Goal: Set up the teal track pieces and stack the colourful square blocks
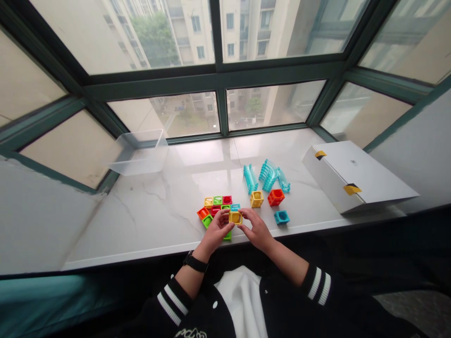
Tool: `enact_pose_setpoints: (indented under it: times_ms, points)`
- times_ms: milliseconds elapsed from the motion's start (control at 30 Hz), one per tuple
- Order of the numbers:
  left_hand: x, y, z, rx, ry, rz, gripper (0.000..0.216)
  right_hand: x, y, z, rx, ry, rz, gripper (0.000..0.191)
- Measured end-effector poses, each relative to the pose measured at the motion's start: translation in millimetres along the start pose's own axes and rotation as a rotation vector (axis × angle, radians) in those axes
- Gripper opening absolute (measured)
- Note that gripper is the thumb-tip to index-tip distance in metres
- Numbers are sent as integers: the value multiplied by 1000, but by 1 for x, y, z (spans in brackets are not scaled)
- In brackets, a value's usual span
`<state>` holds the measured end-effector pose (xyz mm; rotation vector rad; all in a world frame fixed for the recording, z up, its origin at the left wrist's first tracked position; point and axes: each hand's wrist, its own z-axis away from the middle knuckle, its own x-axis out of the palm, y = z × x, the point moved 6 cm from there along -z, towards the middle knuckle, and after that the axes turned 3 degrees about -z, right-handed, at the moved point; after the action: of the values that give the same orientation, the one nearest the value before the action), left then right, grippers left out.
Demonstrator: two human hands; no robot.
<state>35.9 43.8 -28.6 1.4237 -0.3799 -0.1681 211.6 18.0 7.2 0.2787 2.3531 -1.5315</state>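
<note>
We're on the yellow block (235, 217), at the windowsill's (158, 220) near edge. The left hand (214, 232) and right hand (257, 229) pinch it from both sides, probably to hold it square against the block cluster (215, 205). Turquoise track pieces (268, 176) lie beyond. On the white box (355, 178) we read no writing.

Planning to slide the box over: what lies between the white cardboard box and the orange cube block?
Nothing: in the head view, only bare marble sill separates the orange cube block from the white cardboard box.
</note>
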Motion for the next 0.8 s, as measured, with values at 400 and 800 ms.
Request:
enact_pose_setpoints:
  times_ms: [400, 800]
  points:
    - [12, 8, 6, 85, -19, -266, 54, -18, 0, -2, 40, -28, 26, 47]
    - [40, 40, 4, 244, 47, -632, 54, -61, 4, 2, 62, 28, -28, 47]
